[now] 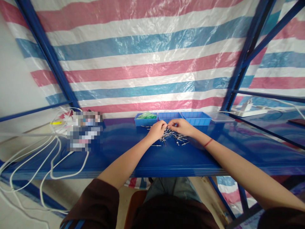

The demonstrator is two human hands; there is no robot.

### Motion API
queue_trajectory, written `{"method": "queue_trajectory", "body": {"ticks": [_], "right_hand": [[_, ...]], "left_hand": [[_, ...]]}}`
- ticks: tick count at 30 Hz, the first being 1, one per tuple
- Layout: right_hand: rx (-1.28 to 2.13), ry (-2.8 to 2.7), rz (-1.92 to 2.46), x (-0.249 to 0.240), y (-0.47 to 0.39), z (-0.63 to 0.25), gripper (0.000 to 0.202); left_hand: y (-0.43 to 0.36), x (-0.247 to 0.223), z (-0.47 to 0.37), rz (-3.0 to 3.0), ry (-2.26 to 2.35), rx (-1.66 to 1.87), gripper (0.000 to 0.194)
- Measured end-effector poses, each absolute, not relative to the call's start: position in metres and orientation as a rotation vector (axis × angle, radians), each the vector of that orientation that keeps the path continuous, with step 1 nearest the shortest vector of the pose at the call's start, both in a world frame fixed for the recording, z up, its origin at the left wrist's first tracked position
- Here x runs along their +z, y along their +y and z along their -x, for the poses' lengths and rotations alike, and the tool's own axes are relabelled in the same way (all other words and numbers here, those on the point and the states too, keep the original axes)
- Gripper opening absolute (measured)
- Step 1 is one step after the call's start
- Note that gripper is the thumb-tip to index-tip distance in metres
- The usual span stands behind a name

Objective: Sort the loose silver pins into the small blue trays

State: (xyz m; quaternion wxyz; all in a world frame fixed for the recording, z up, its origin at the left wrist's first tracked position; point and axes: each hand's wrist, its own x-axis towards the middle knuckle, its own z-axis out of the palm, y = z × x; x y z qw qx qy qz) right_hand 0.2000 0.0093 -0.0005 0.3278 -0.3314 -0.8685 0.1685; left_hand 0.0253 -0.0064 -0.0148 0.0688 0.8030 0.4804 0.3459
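Observation:
My left hand (157, 130) and my right hand (182, 127) are close together over a loose pile of silver blind rivets (166, 135) on the blue table. Both hands are closed in a pinch, fingertips almost meeting. Whatever lies between the fingers is too small or hidden to make out. Several more rivets (183, 143) lie spread below my right hand, and a single rivet (156, 145) lies apart at the left. Just behind the hands stands a row of three blue bins; the left bin (146, 122) holds green pieces (147, 115).
The middle bin (169, 115) and the right bin (195, 119) stand beside it, with a clear plastic lid (222, 117) farther right. White cables (55, 159) loop over the table's left end, near a blurred-out patch. A power strip (250, 109) lies at the right.

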Motion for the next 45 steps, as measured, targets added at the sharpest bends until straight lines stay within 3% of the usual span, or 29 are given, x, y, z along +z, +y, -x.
{"method": "queue_trajectory", "body": {"ticks": [8,14,22,32,41,45], "right_hand": [[0.423,-2.114,0.796,0.0,0.009,-0.196,0.036],[0.258,-2.181,0.844,0.004,0.004,-0.197,0.026],[0.537,-2.095,0.861,-0.001,0.009,-0.195,0.036],[0.783,-2.004,0.781,-0.003,0.012,-0.191,0.033],[0.592,-1.836,0.8,0.004,0.005,-0.189,0.036],[0.385,-1.735,0.896,0.017,0.007,-0.202,0.034]], "left_hand": [[0.003,-0.017,-0.024,-2.047,1.136,1.319,0.019],[0.004,-0.017,-0.026,-1.875,1.092,1.414,0.021],[0.001,-0.012,-0.027,-1.727,1.011,1.489,0.026],[-0.004,-0.007,-0.028,-1.791,1.038,1.484,0.022],[-0.004,-0.009,-0.031,-1.706,1.085,1.348,0.022],[-0.007,-0.005,-0.029,-1.78,1.214,1.203,0.033]]}}
